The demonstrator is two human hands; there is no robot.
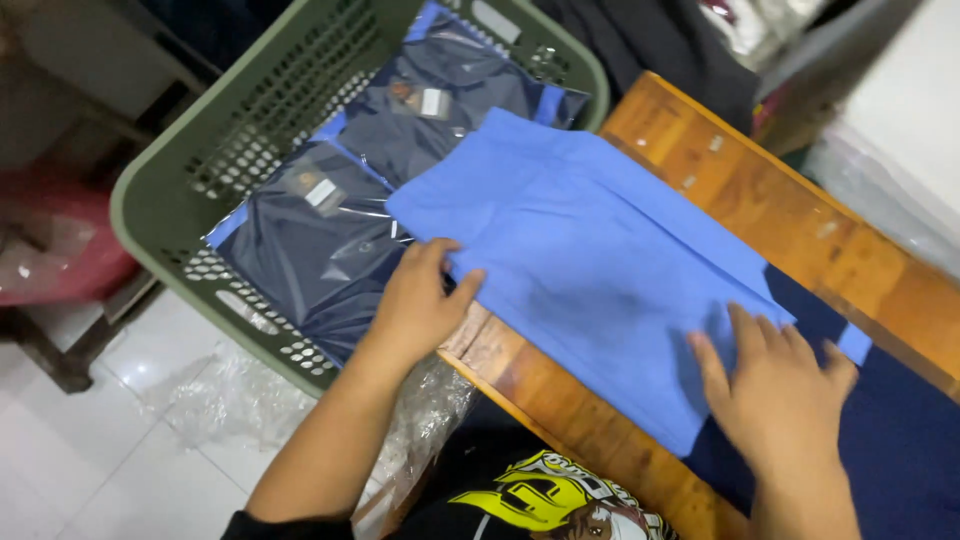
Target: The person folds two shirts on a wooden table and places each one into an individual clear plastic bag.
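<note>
Hands come first in my view, nearest the camera. My right hand (785,385) lies flat with fingers spread open on the near right corner of the folded light-blue fabric sheet (590,260), pressing it onto the dark navy cloth (900,430) beneath. My left hand (420,300) takes the sheet's left edge, thumb under and fingers curled over, a light pinch rather than a fist. The sheet lies across the orange-brown wooden table (800,220), its far left corner hanging past the table edge over the basket.

I judge the fabric light, soft and limp; it would sag if lifted by one corner, so the edges and corners, taken in both hands, are the places to hold it. It does not look slippery or fragile.

Further left stands the olive-green perforated plastic laundry basket (200,150), holding dark navy garments in clear plastic bags (330,230). Crumpled clear plastic wrap (230,390) lies on the white tiled floor (60,440) below.
</note>
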